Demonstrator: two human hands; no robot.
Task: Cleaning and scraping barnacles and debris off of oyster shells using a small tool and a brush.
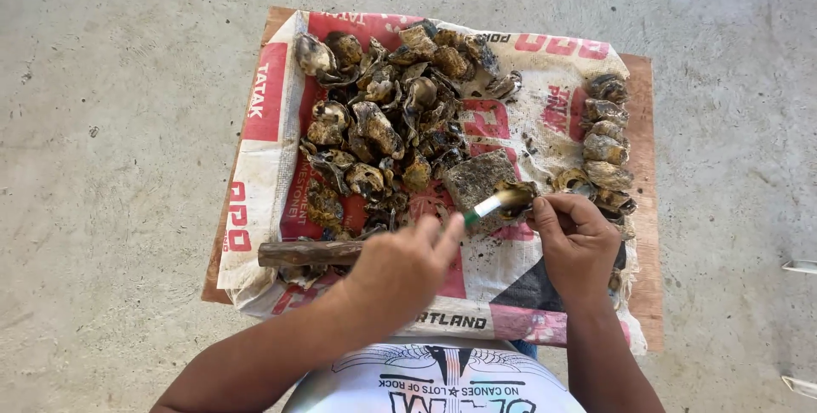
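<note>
My left hand (398, 267) grips a small knife (492, 205) with a green and white handle, its tip pushed into a muddy oyster (517, 195). My right hand (575, 239) holds that oyster by its right side, pressing it against a rough grey stone block (471, 176). Both hands work at the near edge of a printed white and red sack (255, 175) spread over a wooden board (640, 81).
A big heap of dark, muddy oysters (383, 115) covers the middle and far part of the sack. A row of several oysters (606, 136) lies along the right side. A wooden-handled tool (306, 253) lies by my left wrist. Bare concrete floor (111, 124) surrounds the board.
</note>
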